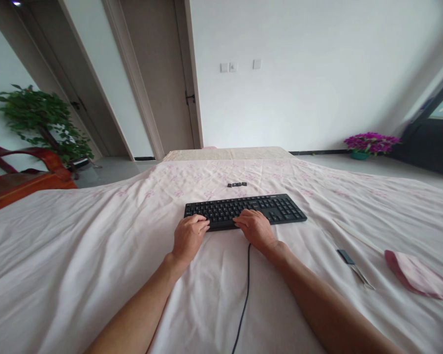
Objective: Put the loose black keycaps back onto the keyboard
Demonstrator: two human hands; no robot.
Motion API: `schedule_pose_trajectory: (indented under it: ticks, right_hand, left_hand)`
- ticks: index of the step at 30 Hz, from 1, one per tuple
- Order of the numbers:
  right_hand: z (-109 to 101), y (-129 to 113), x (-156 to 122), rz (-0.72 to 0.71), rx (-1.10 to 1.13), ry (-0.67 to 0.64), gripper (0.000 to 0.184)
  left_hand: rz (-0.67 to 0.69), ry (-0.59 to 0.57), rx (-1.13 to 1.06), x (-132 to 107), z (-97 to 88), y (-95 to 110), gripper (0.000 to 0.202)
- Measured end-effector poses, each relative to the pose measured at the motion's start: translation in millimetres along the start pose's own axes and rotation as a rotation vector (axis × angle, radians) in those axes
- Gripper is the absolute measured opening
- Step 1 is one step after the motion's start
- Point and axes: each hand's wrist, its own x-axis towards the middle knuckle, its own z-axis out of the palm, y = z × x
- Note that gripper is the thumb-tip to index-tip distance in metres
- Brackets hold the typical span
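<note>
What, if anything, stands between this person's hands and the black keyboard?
Nothing visible: the left hand and the right hand touch the near side of the black rectangular keyboard. Small black keycaps lie beyond its far edge.

Kbd (223, 212) partly hidden by R hand (257, 230), cord (247, 280) cut off at btm, loose keycaps (238, 184) too sm. to read.

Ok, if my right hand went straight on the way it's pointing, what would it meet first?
Most likely the black keyboard: your right hand already overlaps its near edge in the picture, though depth here doesn't settle how firmly they touch.
</note>
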Motion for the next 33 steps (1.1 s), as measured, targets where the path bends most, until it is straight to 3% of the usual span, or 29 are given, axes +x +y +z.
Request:
schedule_pose_trajectory:
  ticks: [18, 25, 33]
  right_hand:
    - [0.0, -0.4, -1.1, 0.005, 0.014, 0.003, 0.019]
    - [-3.2, -6.1, -1.6, -0.051, -0.109, -0.017, 0.022]
    - [-2.5, -7.0, -1.4, -0.052, -0.136, -0.035, 0.025]
  left_hand:
    - [0.055, -0.016, 0.032, -0.8, 0.6, -3.4, 0.018]
    - [0.128, -0.022, 0.181, -2.6, 0.0, 0.7, 0.018]
    - [0.19, 0.032, 0.203, -6.7, 6.6, -4.2, 0.018]
